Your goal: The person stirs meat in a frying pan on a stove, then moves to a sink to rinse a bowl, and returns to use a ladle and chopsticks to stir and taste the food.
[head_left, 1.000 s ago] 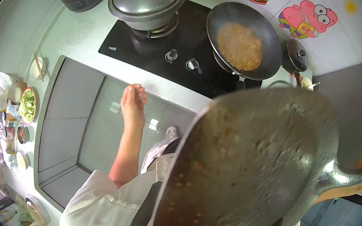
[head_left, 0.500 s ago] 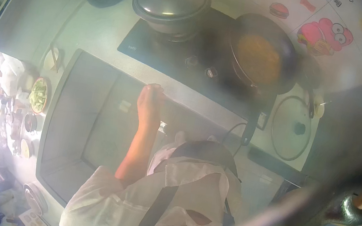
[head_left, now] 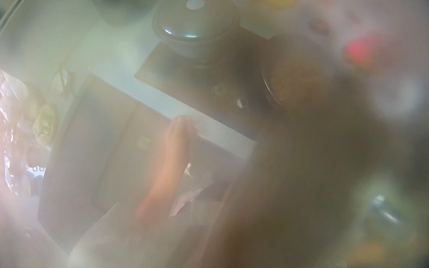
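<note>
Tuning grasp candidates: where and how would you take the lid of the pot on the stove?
Likely the pale knob, pinched from above: it sits atop the domed lid and nothing covers it. I'd come over the front edge of the stove, the side the left hand is on. Haze hides the knob's exact shape.

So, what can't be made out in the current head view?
All in the head view:
Pan: surface detail, smeared by heavy blur.
Wok: right side hidden behind the pan; contents hazed over.
Left hand: separate fingers, lost in haze.
Green vegetables: kind, blurred by haze.
Shelf: cut off by the dark rim.
</note>
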The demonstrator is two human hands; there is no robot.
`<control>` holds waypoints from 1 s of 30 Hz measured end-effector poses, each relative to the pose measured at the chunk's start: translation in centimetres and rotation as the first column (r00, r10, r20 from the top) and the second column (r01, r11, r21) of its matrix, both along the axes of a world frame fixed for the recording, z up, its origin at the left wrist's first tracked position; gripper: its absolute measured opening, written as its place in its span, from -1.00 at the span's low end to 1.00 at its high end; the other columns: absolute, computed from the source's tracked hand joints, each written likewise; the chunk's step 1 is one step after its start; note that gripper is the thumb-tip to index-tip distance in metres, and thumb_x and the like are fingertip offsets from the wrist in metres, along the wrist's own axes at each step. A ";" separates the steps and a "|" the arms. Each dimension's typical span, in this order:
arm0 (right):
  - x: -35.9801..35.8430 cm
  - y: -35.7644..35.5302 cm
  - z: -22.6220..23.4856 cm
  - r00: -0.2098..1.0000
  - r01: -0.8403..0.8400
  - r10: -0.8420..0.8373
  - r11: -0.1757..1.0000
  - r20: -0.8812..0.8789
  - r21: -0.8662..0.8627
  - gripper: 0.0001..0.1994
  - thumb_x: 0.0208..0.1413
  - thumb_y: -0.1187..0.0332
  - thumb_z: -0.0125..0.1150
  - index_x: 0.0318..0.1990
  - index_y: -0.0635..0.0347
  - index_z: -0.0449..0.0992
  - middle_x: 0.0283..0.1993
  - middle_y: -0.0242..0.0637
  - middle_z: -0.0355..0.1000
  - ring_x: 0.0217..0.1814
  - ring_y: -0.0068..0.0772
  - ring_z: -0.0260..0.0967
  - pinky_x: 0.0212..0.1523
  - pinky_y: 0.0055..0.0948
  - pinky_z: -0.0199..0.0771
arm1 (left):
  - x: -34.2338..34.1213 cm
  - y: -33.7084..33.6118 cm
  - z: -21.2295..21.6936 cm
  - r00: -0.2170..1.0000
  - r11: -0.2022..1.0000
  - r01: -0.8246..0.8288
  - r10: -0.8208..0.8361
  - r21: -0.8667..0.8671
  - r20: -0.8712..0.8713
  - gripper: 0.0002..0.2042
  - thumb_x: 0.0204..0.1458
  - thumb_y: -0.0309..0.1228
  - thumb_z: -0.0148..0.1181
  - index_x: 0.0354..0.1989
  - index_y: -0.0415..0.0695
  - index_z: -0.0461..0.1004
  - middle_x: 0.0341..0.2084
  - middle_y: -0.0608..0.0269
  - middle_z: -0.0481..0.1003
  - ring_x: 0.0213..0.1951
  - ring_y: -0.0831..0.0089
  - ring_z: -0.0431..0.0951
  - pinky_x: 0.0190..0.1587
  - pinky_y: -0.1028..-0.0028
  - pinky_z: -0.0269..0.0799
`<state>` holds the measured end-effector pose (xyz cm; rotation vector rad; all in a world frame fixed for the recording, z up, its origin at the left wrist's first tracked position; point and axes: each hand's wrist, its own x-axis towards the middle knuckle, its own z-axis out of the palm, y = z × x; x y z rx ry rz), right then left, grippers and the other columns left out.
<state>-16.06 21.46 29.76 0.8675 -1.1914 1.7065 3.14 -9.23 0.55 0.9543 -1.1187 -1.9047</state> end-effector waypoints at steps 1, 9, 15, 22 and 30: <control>-0.8 0.2 -1.6 0.991 0.132 -0.130 0.987 -0.027 0.092 -0.74 0.04 0.23 -0.02 -0.21 0.22 0.29 -0.32 -0.31 0.36 -0.57 -0.78 0.23 -0.61 -0.72 0.31 | -0.2 -0.4 -2.2 0.993 0.987 0.006 0.014 -0.161 0.119 -0.84 0.01 -0.43 -0.13 -0.36 -0.22 0.38 -0.43 0.22 0.40 -0.37 0.44 0.39 -0.32 0.46 0.29; -3.1 5.8 -9.0 0.482 -0.560 0.651 0.743 0.586 -0.365 -0.75 0.14 0.25 -0.10 -0.25 0.28 0.32 -0.63 -0.30 0.30 -0.88 -0.73 -0.02 -0.92 -0.78 -0.03 | 0.4 0.3 -3.2 0.998 1.000 0.021 -0.021 0.003 -0.067 -0.84 0.06 -0.42 -0.14 -0.32 -0.22 0.35 -0.46 0.25 0.37 -0.44 0.49 0.37 -0.38 0.55 0.30; -3.1 4.1 -11.9 0.612 -0.218 0.304 0.952 0.730 -0.214 -0.80 0.09 0.31 -0.04 -0.28 0.30 0.35 -0.59 -0.33 0.31 -0.72 -0.70 0.12 -0.83 -0.78 0.04 | -0.3 1.7 -3.1 0.999 0.991 -0.014 0.019 -0.136 0.034 -0.87 -0.02 -0.45 -0.08 -0.34 -0.20 0.35 -0.48 0.22 0.38 -0.45 0.42 0.38 -0.40 0.53 0.29; -7.9 4.4 -15.7 0.517 -0.198 0.103 0.980 0.850 0.001 -0.79 0.01 0.31 0.08 -0.31 0.29 0.37 -0.62 -0.30 0.34 -0.66 -0.59 0.30 -0.69 -0.68 0.33 | -2.5 3.7 -2.8 0.999 0.988 -0.025 0.031 -0.149 0.036 -0.79 0.11 -0.28 -0.12 -0.37 -0.14 0.36 -0.53 0.37 0.39 -0.54 0.63 0.35 -0.49 0.64 0.23; -8.8 -1.4 -17.5 0.894 -0.149 -0.216 0.682 0.392 0.716 -0.81 -0.10 0.49 0.15 -0.26 0.28 0.43 -0.44 -0.26 0.39 -0.43 -0.44 0.39 -0.39 -0.53 0.37 | -4.2 7.4 1.9 0.998 0.998 -0.066 0.066 0.021 0.019 -0.80 0.11 -0.28 -0.12 -0.36 -0.14 0.36 -0.52 0.37 0.39 -0.53 0.64 0.35 -0.48 0.65 0.23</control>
